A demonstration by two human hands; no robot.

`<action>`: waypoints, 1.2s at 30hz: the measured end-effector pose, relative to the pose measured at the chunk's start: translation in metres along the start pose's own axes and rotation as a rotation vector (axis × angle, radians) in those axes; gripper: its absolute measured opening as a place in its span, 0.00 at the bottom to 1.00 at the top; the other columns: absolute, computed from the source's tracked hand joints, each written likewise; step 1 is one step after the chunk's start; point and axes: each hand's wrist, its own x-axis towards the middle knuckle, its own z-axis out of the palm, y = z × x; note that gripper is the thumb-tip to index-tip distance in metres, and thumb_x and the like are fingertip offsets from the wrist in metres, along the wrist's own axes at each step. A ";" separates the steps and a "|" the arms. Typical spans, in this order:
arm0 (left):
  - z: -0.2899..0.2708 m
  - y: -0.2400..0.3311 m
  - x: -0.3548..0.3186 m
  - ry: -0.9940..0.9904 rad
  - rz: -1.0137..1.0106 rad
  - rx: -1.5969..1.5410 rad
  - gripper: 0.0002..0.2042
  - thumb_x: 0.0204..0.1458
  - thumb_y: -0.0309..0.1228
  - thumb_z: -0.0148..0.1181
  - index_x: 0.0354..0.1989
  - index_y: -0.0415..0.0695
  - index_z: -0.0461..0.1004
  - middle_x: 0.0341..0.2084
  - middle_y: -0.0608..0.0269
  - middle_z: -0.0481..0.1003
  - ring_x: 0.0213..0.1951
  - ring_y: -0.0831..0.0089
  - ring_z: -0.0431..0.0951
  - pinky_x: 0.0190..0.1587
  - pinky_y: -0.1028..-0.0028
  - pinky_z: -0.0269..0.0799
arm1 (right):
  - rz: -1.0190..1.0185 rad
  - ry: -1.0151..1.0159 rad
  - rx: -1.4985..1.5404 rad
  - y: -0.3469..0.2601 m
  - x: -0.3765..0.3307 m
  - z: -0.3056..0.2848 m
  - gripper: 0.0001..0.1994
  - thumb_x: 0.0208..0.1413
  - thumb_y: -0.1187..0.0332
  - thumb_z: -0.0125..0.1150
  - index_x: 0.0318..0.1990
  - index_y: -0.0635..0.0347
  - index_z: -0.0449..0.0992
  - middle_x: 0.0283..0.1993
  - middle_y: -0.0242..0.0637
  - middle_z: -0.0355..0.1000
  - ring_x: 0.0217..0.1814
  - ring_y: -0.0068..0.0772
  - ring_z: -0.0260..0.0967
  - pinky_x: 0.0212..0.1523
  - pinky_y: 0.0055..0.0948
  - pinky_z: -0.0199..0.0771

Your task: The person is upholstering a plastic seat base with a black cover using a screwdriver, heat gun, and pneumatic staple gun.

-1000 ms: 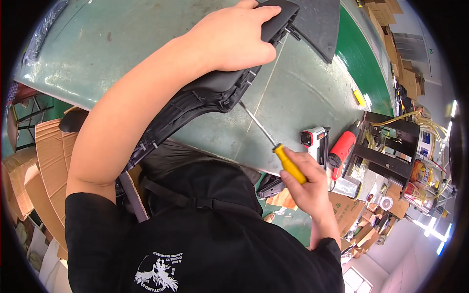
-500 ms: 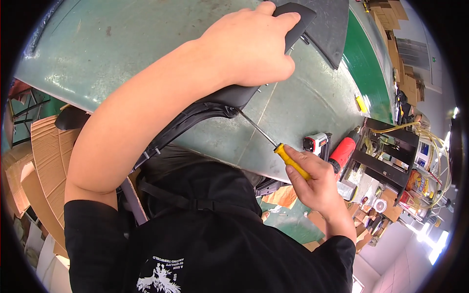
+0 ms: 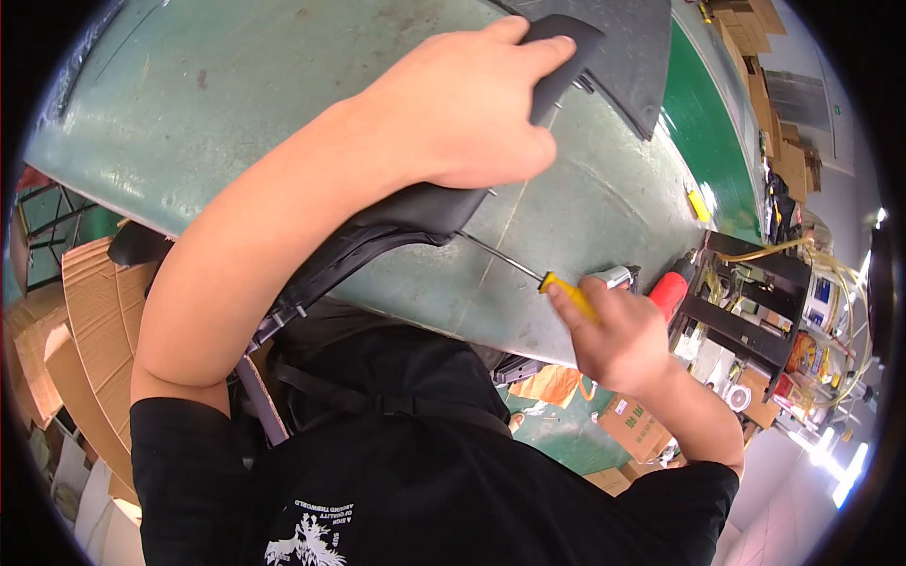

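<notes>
A long, curved black plastic trim piece lies over the near edge of the workbench, partly hidden under my left forearm. My left hand grips its upper end, with the fingers bent over the dark surface. In my right hand is a screwdriver with a yellow handle and a thin metal shaft. The shaft's tip meets the trim's edge below my left wrist; whether it is inserted I cannot tell. Small metal pins stick out along the trim's right side.
A flat dark panel rests beyond the trim on the green-grey workbench. A yellow-handled tool lies farther right. A red-and-black power tool sits by a black rack. Folded cardboard stands at the left.
The right hand has shifted slightly right and turned with the screwdriver, now covering part of the grey tool. The left hand and trim have moved slightly left and nearer.
</notes>
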 end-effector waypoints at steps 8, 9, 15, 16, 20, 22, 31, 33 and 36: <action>-0.008 -0.002 0.001 0.007 -0.024 -0.112 0.39 0.44 0.38 0.58 0.71 0.39 0.70 0.59 0.48 0.76 0.56 0.48 0.79 0.60 0.60 0.76 | 0.134 0.148 0.403 -0.003 -0.021 0.043 0.22 0.58 0.74 0.71 0.61 0.59 0.82 0.36 0.41 0.76 0.28 0.42 0.75 0.28 0.36 0.76; -0.009 0.001 0.001 -0.019 -0.047 -0.126 0.39 0.44 0.37 0.58 0.71 0.39 0.70 0.59 0.48 0.76 0.56 0.48 0.79 0.60 0.59 0.76 | 0.164 0.146 0.437 -0.007 -0.023 0.042 0.22 0.59 0.74 0.71 0.62 0.59 0.81 0.35 0.41 0.76 0.28 0.43 0.74 0.29 0.37 0.76; -0.034 0.023 0.008 -0.206 -0.102 -0.072 0.40 0.51 0.39 0.59 0.74 0.32 0.61 0.70 0.32 0.64 0.65 0.40 0.72 0.68 0.59 0.69 | 0.235 0.006 0.472 -0.011 -0.016 0.019 0.20 0.60 0.79 0.68 0.61 0.68 0.80 0.33 0.44 0.75 0.30 0.39 0.72 0.34 0.35 0.73; -0.037 0.026 0.009 -0.271 -0.136 -0.073 0.41 0.51 0.38 0.58 0.75 0.30 0.59 0.72 0.27 0.60 0.67 0.37 0.70 0.70 0.59 0.67 | 0.238 0.018 0.455 -0.011 -0.013 0.017 0.20 0.60 0.79 0.68 0.61 0.68 0.80 0.33 0.44 0.75 0.30 0.38 0.72 0.33 0.35 0.72; -0.034 0.020 0.008 -0.232 -0.129 -0.084 0.41 0.49 0.38 0.58 0.73 0.31 0.62 0.73 0.31 0.61 0.68 0.39 0.69 0.71 0.61 0.66 | 0.225 0.052 0.445 -0.009 -0.006 0.017 0.20 0.57 0.74 0.70 0.58 0.60 0.83 0.31 0.41 0.75 0.27 0.46 0.74 0.28 0.39 0.75; -0.023 0.006 0.008 -0.219 -0.111 -0.099 0.41 0.48 0.38 0.59 0.73 0.31 0.63 0.72 0.31 0.62 0.69 0.40 0.69 0.71 0.61 0.66 | 0.138 0.080 0.307 -0.006 -0.008 0.020 0.23 0.52 0.75 0.70 0.58 0.59 0.83 0.36 0.40 0.76 0.26 0.41 0.73 0.26 0.36 0.74; -0.013 -0.025 0.011 -0.027 0.135 -0.239 0.40 0.47 0.37 0.61 0.71 0.31 0.65 0.70 0.36 0.67 0.68 0.44 0.71 0.71 0.63 0.65 | -0.002 0.198 0.258 0.017 -0.022 0.060 0.25 0.52 0.76 0.71 0.61 0.57 0.82 0.45 0.43 0.78 0.35 0.40 0.77 0.32 0.34 0.79; -0.017 -0.021 0.009 -0.135 -0.063 -0.195 0.40 0.47 0.37 0.61 0.71 0.31 0.65 0.70 0.36 0.67 0.67 0.44 0.71 0.71 0.63 0.66 | 0.096 0.244 0.567 0.020 -0.021 0.065 0.22 0.56 0.75 0.70 0.60 0.57 0.82 0.44 0.42 0.80 0.39 0.44 0.78 0.38 0.37 0.81; -0.006 -0.022 0.019 0.074 0.308 -0.247 0.40 0.47 0.37 0.61 0.71 0.31 0.65 0.70 0.37 0.67 0.67 0.44 0.71 0.71 0.64 0.66 | 0.060 0.275 0.375 0.018 -0.022 0.063 0.22 0.56 0.75 0.70 0.60 0.58 0.82 0.43 0.42 0.80 0.40 0.44 0.78 0.41 0.38 0.81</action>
